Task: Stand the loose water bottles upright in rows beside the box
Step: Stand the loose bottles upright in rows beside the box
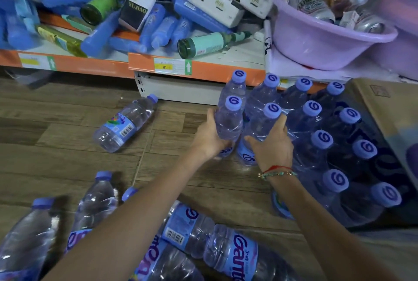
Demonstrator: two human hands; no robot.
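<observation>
Clear water bottles with lilac caps stand upright in rows [321, 142] on the wood floor, left of a brown cardboard box [384, 104]. My left hand [209, 138] grips an upright bottle [229, 120] at the rows' left edge. My right hand [271, 145] wraps around the upright bottle [264, 122] right beside it. One loose bottle [124, 123] lies on its side farther left. Several more loose bottles [212, 242] lie at the bottom of the view, partly under my arms.
A low orange-edged shelf [203, 70] runs along the back, piled with blue bottles, green glass bottles and white tissue packs. A lilac plastic basin [325, 38] with cans sits at the back right, above the box. Bare floor shows between the lone bottle and the rows.
</observation>
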